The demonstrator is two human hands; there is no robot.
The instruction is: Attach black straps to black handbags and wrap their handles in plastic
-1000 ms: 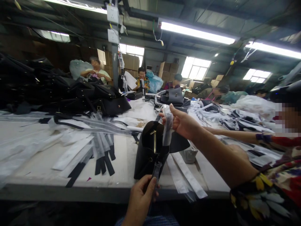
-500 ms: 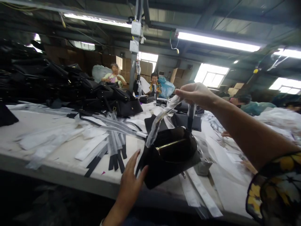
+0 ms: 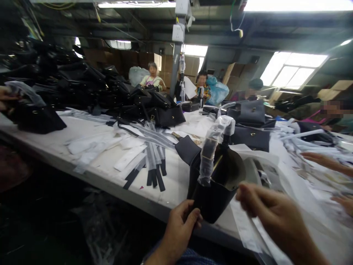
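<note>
A black handbag (image 3: pixel 217 184) stands at the near edge of the white table (image 3: pixel 107 173), its mouth open and its handle wrapped in clear plastic (image 3: pixel 213 147). My left hand (image 3: pixel 179 230) grips the bag's lower left corner, fingers closed on the leather. My right hand (image 3: pixel 271 213) hovers just right of the bag, blurred by motion, fingers loosely curled with nothing visible in them.
Black and white straps (image 3: pixel 149 162) lie strewn on the table left of the bag. A heap of black handbags (image 3: pixel 116 95) fills the far left. More bags (image 3: pixel 250 125) and wrapped straps lie to the right, where another person's hands (image 3: pixel 322 160) work. Several people sit at the far end.
My right hand let go of the wrapped handle and dropped to the bag's right side. My left hand closed on the bag's lower corner. The bag now stands upright.
</note>
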